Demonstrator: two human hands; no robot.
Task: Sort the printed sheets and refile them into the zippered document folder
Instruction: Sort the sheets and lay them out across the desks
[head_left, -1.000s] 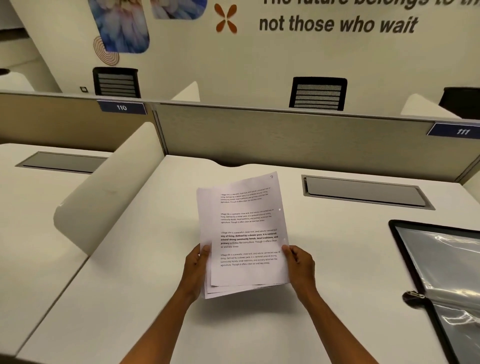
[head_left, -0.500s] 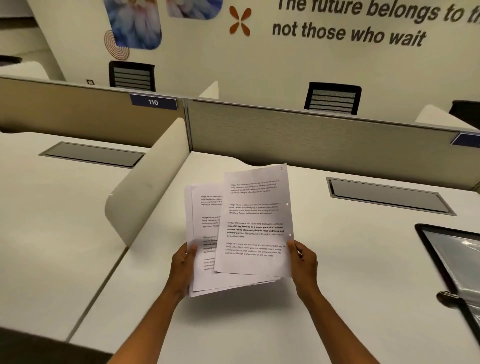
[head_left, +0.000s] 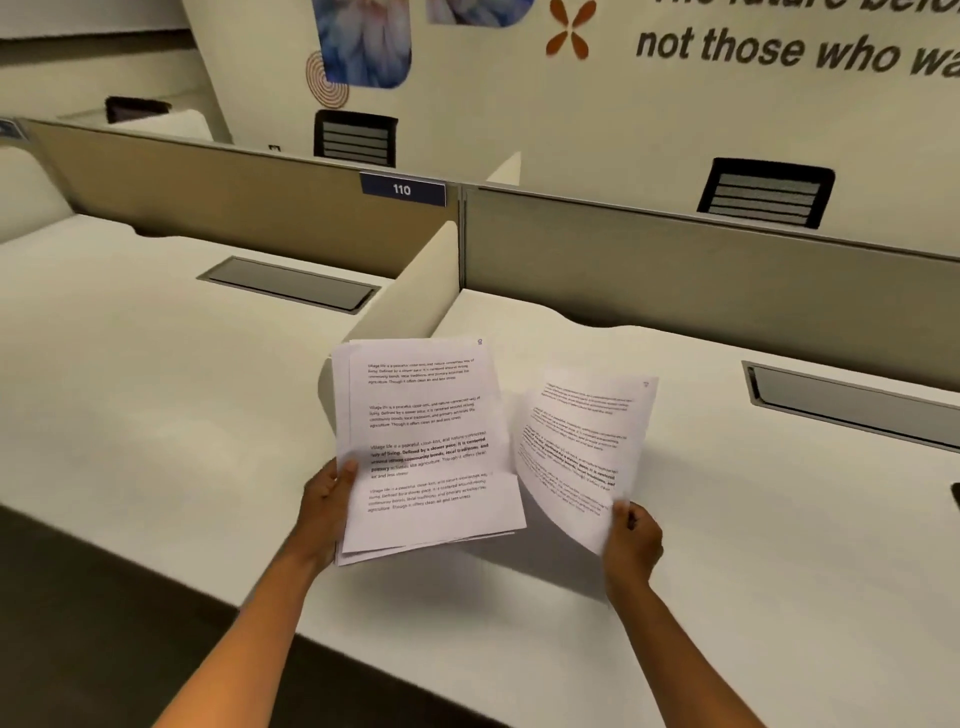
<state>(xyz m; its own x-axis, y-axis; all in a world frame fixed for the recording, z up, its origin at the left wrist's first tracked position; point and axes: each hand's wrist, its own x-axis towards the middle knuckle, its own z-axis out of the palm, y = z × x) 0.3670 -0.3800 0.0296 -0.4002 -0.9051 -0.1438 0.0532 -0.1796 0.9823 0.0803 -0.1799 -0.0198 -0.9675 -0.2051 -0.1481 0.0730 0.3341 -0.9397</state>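
- Your left hand (head_left: 326, 512) grips the stack (head_left: 426, 447) at its left edge, thumb on top, above the desk (head_left: 753, 545) near its left edge; the long axis points away from you.
- Your right hand (head_left: 631, 540) pinches one sheet (head_left: 576, 452) at its lower corner, curved, tilted right, apart from the stack.
- Both carry black paragraphs.

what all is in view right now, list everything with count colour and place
stack of printed sheets: several, white, held above desk, centre
single printed sheet: one, white, curling, right of stack
desk: one, white, under the hands
neighbouring desk: one, white, left
cable hatches: two, grey, one in each desk
side divider: one, cream, between desks
partition panels: two, beige, behind desks
number plate 110: one, blue, on partition
office chairs: two clear, black, beyond partition
left hand: grips stack's left edge
right hand: pinches single sheet's bottom corner
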